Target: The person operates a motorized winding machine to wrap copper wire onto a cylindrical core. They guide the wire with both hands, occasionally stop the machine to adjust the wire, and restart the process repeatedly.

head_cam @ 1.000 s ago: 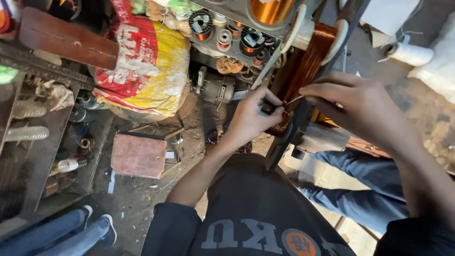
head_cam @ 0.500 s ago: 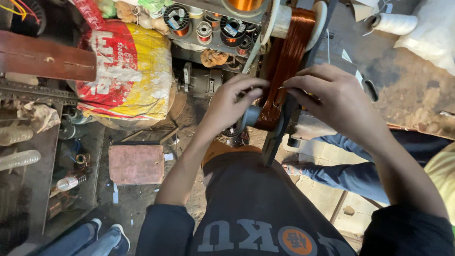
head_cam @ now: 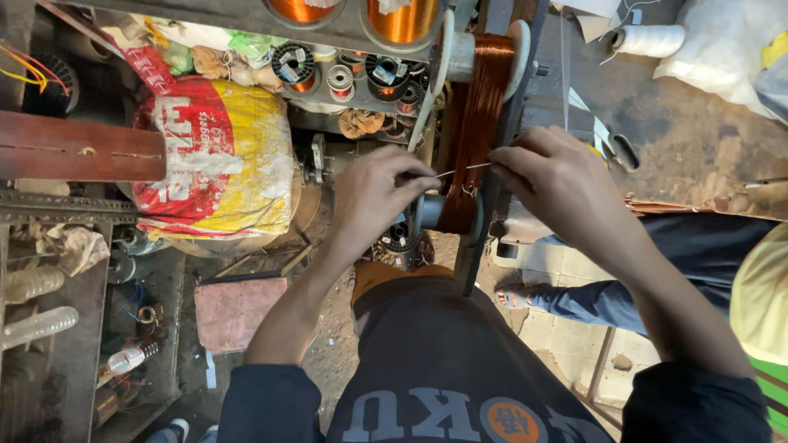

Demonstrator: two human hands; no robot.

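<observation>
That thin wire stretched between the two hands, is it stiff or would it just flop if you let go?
The wire looks hair-thin, so it would probably sag or curl once released; it runs straight only where the left hand and right hand hold it. It likely weighs almost nothing and kinks easily. The big copper coil it crosses is probably heavy.

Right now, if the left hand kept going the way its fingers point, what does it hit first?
The left hand points right along the thin wire it pinches. First contact would likely be the copper wire coil, then the right hand. Depth is unclear.
</observation>
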